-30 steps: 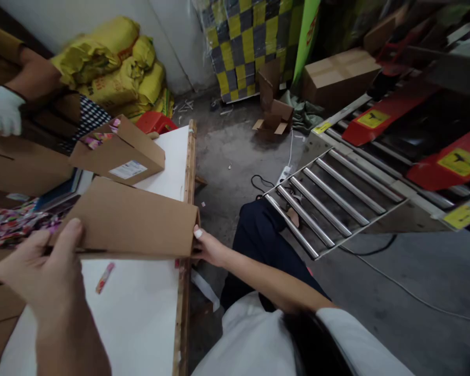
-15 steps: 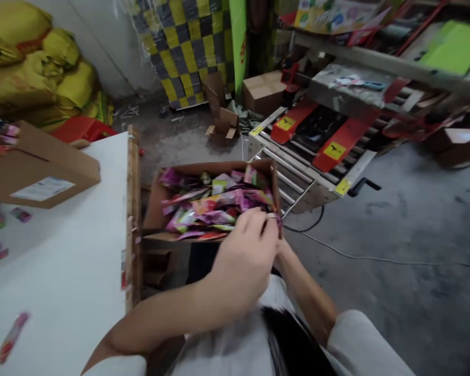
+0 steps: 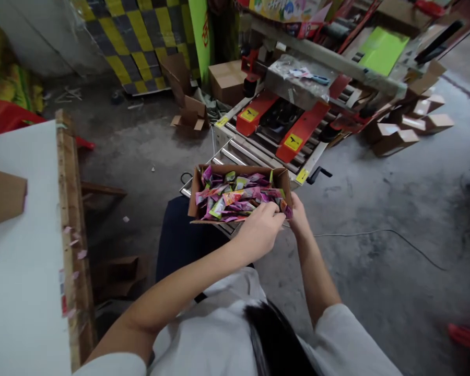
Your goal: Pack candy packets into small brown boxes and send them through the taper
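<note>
An open cardboard box (image 3: pixel 194 194) full of small pink, purple and green packets (image 3: pixel 238 197) is in front of me, over the end of the roller conveyor. My right hand (image 3: pixel 297 211) grips the box at its right end, with most of its fingers hidden behind the wall. Reaching across from the left, my left hand (image 3: pixel 261 225) rests at the near right corner of the box, over the packets. Its fingers are curled, and whatever they hold is too small to make out.
A roller conveyor (image 3: pixel 243 147) with red plates and a black crank stands ahead. To the left is a white table (image 3: pixel 27 261) with a wooden edge and a cardboard box (image 3: pixel 2 197). More boxes (image 3: pixel 395 141) lie at right; a cable (image 3: pixel 360 232) crosses the floor.
The view has turned right, and the white table has slid toward the left edge. The packet box, with both hands at it, has moved away from the table to the conveyor's end.
</note>
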Action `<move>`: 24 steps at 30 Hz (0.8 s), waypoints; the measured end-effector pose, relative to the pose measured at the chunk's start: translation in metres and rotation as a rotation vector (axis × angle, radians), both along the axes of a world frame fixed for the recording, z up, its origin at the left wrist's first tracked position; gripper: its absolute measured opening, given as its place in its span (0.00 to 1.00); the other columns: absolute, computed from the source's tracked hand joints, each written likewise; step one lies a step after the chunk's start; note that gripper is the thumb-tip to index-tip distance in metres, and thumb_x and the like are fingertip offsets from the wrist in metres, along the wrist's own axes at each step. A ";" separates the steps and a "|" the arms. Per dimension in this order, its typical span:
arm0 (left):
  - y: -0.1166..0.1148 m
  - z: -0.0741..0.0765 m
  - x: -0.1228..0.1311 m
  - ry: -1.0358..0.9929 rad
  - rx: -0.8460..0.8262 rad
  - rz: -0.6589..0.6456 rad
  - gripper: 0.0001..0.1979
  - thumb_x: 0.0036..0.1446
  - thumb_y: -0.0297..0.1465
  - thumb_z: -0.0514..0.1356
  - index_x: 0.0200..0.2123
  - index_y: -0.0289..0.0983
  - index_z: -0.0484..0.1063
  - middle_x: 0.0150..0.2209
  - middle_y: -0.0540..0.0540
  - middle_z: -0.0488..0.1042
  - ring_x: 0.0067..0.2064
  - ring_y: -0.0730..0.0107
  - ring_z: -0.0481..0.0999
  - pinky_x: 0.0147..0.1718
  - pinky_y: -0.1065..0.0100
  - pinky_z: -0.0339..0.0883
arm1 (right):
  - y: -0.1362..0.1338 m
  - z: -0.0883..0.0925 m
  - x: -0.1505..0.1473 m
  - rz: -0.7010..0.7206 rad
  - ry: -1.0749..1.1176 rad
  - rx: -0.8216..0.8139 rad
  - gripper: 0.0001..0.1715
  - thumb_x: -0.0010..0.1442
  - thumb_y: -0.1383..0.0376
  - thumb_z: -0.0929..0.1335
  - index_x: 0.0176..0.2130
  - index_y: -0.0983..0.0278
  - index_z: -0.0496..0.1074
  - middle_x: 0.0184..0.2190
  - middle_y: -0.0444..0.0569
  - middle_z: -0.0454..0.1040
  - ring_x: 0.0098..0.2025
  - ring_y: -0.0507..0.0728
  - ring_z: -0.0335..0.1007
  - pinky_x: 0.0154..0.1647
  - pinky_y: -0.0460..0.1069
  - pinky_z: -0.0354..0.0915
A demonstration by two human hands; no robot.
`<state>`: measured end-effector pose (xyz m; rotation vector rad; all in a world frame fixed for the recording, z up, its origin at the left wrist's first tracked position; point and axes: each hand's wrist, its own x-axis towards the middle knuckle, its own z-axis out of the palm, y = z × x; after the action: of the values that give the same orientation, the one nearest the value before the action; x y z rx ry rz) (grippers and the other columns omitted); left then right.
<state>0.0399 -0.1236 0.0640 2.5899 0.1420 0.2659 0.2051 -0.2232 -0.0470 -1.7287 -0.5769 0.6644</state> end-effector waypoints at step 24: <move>0.137 -0.029 -0.004 0.682 0.122 -0.024 0.10 0.53 0.37 0.66 0.37 0.39 0.77 0.34 0.41 0.79 0.39 0.52 0.79 0.33 0.66 0.61 | 0.048 0.114 0.014 1.091 -0.254 -0.431 0.51 0.33 0.41 0.81 0.48 0.66 0.69 0.46 0.55 0.72 0.42 0.59 0.69 0.41 0.50 0.68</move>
<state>0.0359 0.0137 0.0352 2.6932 0.3415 -0.6455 0.2187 -0.1754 0.0666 -1.8151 -1.7016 1.3989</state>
